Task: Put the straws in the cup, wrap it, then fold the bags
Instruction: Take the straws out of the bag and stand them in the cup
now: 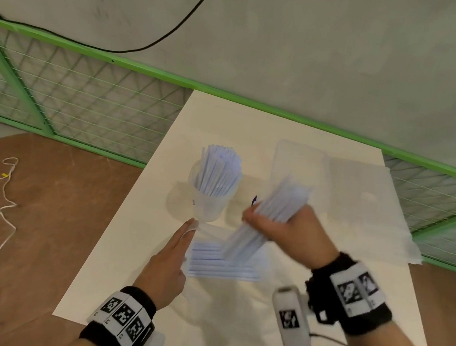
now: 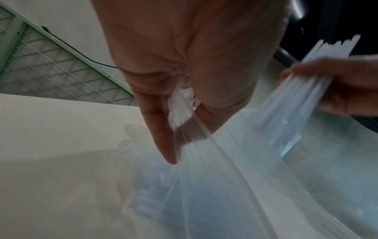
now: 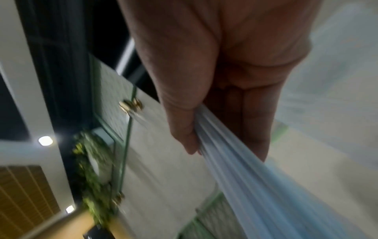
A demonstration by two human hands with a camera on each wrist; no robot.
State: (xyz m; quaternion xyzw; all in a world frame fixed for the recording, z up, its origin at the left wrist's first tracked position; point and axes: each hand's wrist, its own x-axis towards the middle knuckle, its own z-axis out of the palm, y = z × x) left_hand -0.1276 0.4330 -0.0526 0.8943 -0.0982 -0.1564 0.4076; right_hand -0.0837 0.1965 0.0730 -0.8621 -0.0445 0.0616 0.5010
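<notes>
The left hand pinches the bag open at lower centre, so the right hand, gripping a straw bundle, can reach the cup.

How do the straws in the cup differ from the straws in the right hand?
The straws in the cup stand nearly upright, held by nobody; the bundle in the right hand is tilted and gripped at its middle above the table. The cup's straws look sharp; the bundle is blurred. Both are pale, thin straws.
</notes>
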